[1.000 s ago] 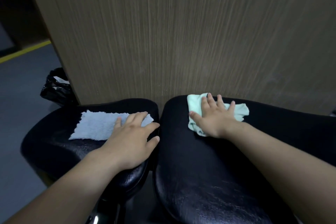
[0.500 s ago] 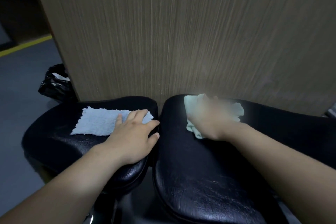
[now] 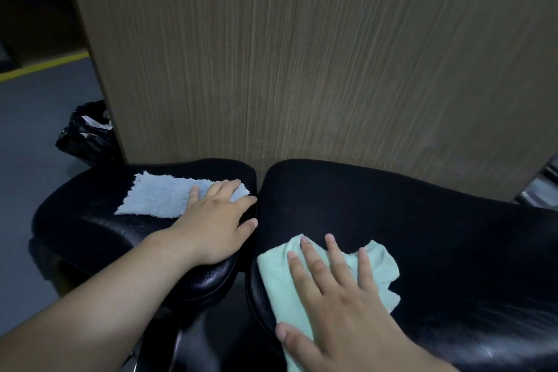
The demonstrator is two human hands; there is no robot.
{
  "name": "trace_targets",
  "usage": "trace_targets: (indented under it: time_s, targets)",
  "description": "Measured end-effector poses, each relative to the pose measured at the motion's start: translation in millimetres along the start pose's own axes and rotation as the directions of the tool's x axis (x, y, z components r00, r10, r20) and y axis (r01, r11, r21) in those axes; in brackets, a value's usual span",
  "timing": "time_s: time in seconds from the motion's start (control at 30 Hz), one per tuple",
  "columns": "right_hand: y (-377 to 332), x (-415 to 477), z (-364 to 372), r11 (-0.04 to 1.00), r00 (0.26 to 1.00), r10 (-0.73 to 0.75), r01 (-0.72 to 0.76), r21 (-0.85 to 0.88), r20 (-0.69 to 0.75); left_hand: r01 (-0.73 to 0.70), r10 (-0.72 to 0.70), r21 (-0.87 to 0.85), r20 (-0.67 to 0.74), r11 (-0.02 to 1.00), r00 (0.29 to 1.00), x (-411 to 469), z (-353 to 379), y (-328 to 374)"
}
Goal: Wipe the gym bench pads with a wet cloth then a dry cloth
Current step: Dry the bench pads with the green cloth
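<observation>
Two hands (image 3: 341, 308) flat on cloths (image 3: 377, 275)

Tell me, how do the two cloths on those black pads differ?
The blue cloth is fluffy and lies spread flat on the left pad; the green cloth looks smoother and is bunched on the right pad. The left hand rests only on the blue cloth's near corner, while the right hand presses flat across the green one. Both are small, pale rags.

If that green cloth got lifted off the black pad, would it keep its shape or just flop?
Probably flop: the green cloth lies crumpled, with wavy edges, under the flat right hand. It looks thin, so likely light. On the shiny black pad it should slide easily when pushed, bunching rather than rolling.
</observation>
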State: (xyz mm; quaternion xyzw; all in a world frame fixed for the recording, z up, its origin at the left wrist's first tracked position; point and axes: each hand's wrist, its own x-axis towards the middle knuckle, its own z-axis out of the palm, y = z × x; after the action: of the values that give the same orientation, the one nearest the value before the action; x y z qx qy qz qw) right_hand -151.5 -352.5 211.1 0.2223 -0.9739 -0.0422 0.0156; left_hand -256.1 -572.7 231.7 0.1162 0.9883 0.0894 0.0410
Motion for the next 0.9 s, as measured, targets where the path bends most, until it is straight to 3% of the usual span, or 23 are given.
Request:
trace_targets:
  time_s: [0.17, 0.4, 0.9]
  targets:
    - [-9.7, 18.0, -6.1, 0.997, 0.999, 0.051, -0.050, 0.058, -0.009, 0.001, -0.007, -0.079, -0.074, 0.997, 0.997, 0.1, -5.3, -1.8]
    - [6.7, 93.3, -26.0, 0.982, 0.987, 0.100, -0.118, 0.146, 0.124, -0.001, -0.019, -0.115, -0.175, 0.993, 0.984, 2.2, -8.6, -2.1]
    - [65.4, 237.1, -11.3, 0.975, 0.981, 0.175, -0.184, 0.127, 0.082, 0.055, -0.058, -0.024, -0.151, 0.998, 0.987, 16.3, -6.2, 14.2]
